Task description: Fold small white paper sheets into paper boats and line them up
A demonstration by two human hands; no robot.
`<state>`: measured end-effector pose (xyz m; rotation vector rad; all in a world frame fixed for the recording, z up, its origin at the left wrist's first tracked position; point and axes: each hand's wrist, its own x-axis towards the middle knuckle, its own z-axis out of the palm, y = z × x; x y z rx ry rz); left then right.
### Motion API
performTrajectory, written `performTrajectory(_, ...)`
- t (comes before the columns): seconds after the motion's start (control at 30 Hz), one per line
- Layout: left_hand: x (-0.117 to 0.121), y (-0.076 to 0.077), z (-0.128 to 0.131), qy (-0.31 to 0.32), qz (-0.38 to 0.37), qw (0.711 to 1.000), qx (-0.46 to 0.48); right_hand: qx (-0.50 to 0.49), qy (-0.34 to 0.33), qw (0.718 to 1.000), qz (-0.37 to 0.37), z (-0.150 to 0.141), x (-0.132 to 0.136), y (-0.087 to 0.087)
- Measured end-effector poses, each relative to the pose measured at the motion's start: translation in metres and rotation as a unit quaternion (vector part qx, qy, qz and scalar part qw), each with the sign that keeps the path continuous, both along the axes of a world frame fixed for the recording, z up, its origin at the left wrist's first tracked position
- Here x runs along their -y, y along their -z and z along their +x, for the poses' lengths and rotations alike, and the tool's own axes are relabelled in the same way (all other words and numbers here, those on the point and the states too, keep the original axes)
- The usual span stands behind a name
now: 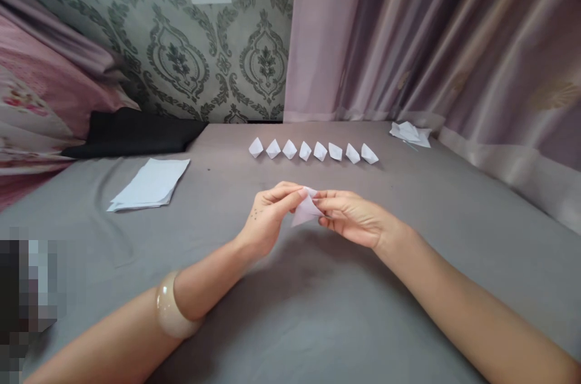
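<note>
A small folded paper point(307, 211), white with a pinkish tint, is held up between both hands above the grey sheet. My left hand point(271, 212) pinches its upper left side between thumb and fingers. From the right, my right hand point(351, 214) grips the paper's other edge with its fingertips. The paper's lower corner points down and to the left. Just beyond the hands stands a row of several small folded white paper pieces point(320, 151), spaced side by side. A pale bangle point(171, 308) sits on my left forearm.
A stack of white paper sheets point(152, 183) lies on the grey sheet point(218, 178) at the left. Behind it is a folded black cloth point(136, 130). Loose paper scraps point(411, 133) lie at the back right, near the curtain point(436, 39). Patterned wall point(218, 57) rises behind.
</note>
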<state>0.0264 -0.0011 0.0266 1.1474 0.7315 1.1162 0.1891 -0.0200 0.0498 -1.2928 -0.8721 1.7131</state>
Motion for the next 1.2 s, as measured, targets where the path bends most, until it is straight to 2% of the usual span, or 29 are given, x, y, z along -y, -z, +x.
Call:
performTrajectory(0.03, -0.003, 0.0, 0.0, -0.007, -0.036, 0.999, 0.023, 0.052, 0.035, 0.998, 0.03, 0.0, 0.001, 0.0)
performTrajectory(0.07, -0.006, 0.001, -0.001, -0.015, -0.067, 0.997, 0.043, 0.116, 0.081, 0.986, 0.091, 0.0, 0.002, 0.0)
performTrajectory(0.13, -0.012, 0.002, -0.002, -0.035, -0.109, 0.99, 0.078, 0.256, 0.154, 0.924, 0.238, -0.004, 0.004, -0.001)
performTrajectory(0.2, -0.017, 0.003, -0.003, -0.046, -0.131, 0.985, 0.105, 0.333, 0.148, 0.867, 0.339, -0.012, 0.005, -0.003)
performTrajectory(0.27, -0.02, 0.006, -0.004, -0.05, -0.14, 0.981, 0.125, 0.364, 0.117, 0.827, 0.413, -0.023, 0.005, -0.004)
performTrajectory(0.37, -0.023, 0.009, -0.005, -0.059, -0.142, 0.978, 0.142, 0.421, 0.121, 0.785, 0.438, -0.041, 0.001, 0.0)
performTrajectory(0.43, -0.025, 0.011, -0.005, -0.069, -0.142, 0.977, 0.146, 0.426, 0.124, 0.788, 0.427, -0.049, -0.004, 0.005)
performTrajectory(0.5, -0.025, 0.011, -0.005, -0.079, -0.141, 0.976, 0.144, 0.408, 0.131, 0.804, 0.411, -0.053, -0.01, 0.009)
performTrajectory(0.73, -0.026, 0.009, -0.006, -0.075, -0.15, 0.974, 0.151, 0.266, 0.138, 0.916, 0.267, -0.053, -0.025, 0.012)
performTrajectory(0.87, -0.027, 0.013, -0.006, -0.073, -0.146, 0.976, 0.142, 0.195, 0.14, 0.945, 0.222, -0.052, -0.026, 0.013)
performTrajectory(1.03, -0.026, 0.014, -0.006, -0.068, -0.151, 0.975, 0.148, 0.192, 0.137, 0.948, 0.214, -0.053, -0.025, 0.017)
performTrajectory(1.1, -0.025, 0.014, -0.006, -0.065, -0.153, 0.976, 0.143, 0.234, 0.134, 0.931, 0.245, -0.053, -0.025, 0.02)
performTrajectory(1.2, -0.025, 0.014, -0.007, -0.074, -0.149, 0.978, 0.124, 0.306, 0.131, 0.889, 0.315, -0.053, -0.024, 0.023)
